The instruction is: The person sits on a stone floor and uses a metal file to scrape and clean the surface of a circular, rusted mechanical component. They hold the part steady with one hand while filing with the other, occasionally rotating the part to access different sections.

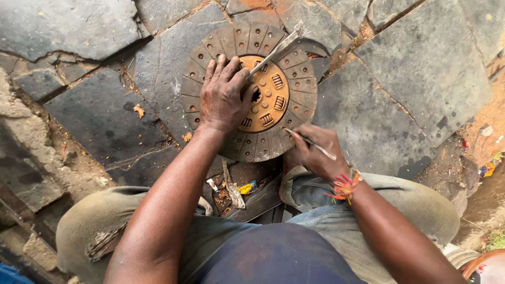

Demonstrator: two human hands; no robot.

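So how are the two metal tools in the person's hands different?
The flat bar in the left hand is wide and slants up across the round disc, past its top rim. The thin rod in the right hand is much slimmer, and its tip touches the disc's lower edge. Both are grey metal and each is gripped by one hand.

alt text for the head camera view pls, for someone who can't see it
Seen from above, a crouching person works on a round, rusty clutch disc lying on cracked stone paving. The left hand presses on the disc and holds a flat metal tool over its orange hub, while the right hand holds a thin rod at the disc's near rim.
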